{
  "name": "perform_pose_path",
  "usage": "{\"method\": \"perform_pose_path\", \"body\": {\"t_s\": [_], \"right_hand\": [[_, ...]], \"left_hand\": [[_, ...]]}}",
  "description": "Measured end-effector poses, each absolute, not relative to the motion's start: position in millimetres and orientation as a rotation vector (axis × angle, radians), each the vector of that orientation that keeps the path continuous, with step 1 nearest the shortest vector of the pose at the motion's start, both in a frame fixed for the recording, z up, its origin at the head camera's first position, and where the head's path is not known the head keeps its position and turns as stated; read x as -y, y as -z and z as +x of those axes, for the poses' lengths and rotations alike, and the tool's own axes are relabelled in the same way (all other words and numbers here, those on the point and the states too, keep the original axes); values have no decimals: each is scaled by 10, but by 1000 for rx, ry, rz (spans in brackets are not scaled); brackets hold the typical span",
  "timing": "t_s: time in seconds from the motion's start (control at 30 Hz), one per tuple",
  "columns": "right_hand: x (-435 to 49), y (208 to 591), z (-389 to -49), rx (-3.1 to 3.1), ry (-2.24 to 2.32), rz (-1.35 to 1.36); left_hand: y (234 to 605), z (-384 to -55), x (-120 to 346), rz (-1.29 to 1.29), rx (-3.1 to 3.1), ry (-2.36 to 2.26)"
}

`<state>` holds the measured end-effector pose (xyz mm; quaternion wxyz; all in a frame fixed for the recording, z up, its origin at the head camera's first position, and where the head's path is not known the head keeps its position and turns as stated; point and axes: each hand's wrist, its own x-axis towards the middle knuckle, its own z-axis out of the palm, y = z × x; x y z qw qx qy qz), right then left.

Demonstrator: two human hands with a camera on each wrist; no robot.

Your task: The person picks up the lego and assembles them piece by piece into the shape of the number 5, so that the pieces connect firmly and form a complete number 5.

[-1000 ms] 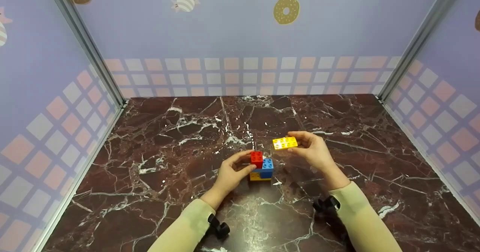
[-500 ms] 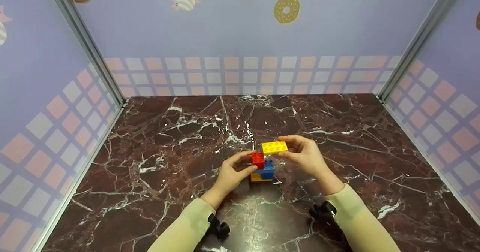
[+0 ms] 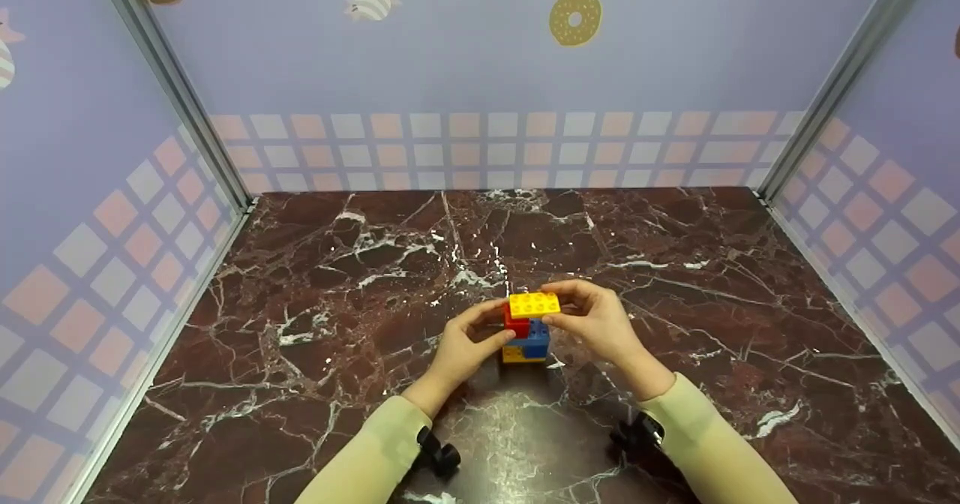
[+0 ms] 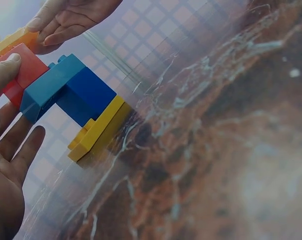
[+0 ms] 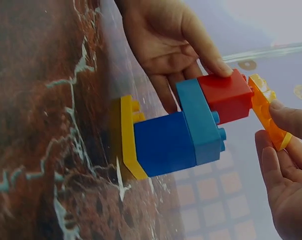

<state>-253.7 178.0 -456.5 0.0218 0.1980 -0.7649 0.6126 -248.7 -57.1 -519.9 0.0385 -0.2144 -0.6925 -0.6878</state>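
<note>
A stack of toy building blocks stands on the table: a thin yellow block [image 5: 129, 137] at the bottom, a dark blue block [image 5: 163, 145] on it, a lighter blue block [image 5: 198, 122] above, and a red block [image 5: 223, 92] on top at the left. My left hand [image 3: 459, 346] grips the red block between thumb and fingers. Pinched by its right end in my right hand [image 3: 600, 325], a second thin yellow block [image 3: 534, 305] lies over the red block's studs. It looks slightly tilted; whether it touches them I cannot tell.
The dark red marbled table [image 3: 360, 264] stretches around the stack. Purple panels with a pink and white check pattern [image 3: 465, 151] enclose it at the back and sides. A black wrist device [image 3: 439, 451] sits at each sleeve.
My right hand has carried the yellow block left and down, from right of the stack to over the red block. The left hand has stayed almost still on the red block.
</note>
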Motion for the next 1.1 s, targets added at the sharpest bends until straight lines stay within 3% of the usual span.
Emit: {"method": "perform_pose_path", "body": {"t_s": [1.1], "right_hand": [[-1715,4605,-2511,2398,-1882,584]], "left_hand": [[5112,-2449,524,-720,1987,2061]]}}
